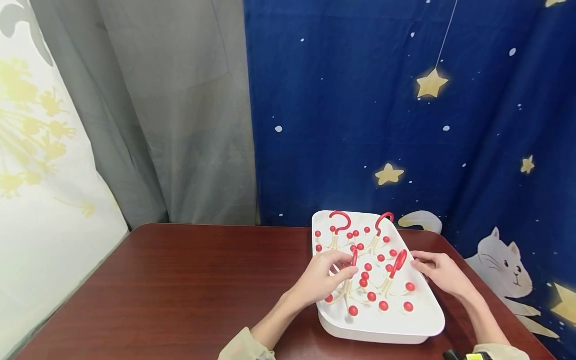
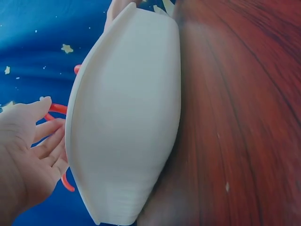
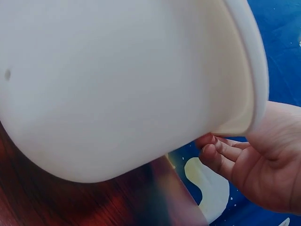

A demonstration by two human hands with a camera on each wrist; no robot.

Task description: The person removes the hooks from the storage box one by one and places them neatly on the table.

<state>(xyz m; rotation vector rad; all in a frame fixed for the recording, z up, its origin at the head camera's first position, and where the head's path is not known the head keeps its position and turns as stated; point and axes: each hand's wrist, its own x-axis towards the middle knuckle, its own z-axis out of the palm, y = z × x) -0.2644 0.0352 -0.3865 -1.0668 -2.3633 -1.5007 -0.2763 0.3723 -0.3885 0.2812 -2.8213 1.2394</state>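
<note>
A white tray (image 1: 360,327) sits on the table, holding several head massagers with red hook-shaped handles and cream prongs tipped with red balls. My left hand (image 1: 321,280) reaches over the tray's left rim. Its thumb and forefinger pinch the red handle of the near-left head massager (image 1: 354,258). The left wrist view has that hand (image 2: 35,150) beyond the tray's wall (image 2: 122,113), partly hidden by it. My right hand (image 1: 443,272) holds the tray's right rim, and in the right wrist view its fingers (image 3: 218,157) curl under the edge.
Other head massagers (image 1: 341,221) stand at the tray's far end and near right. The brown wooden table (image 1: 193,295) extends to the left. A blue star-patterned curtain (image 1: 337,125) and a grey curtain (image 1: 189,125) hang behind it.
</note>
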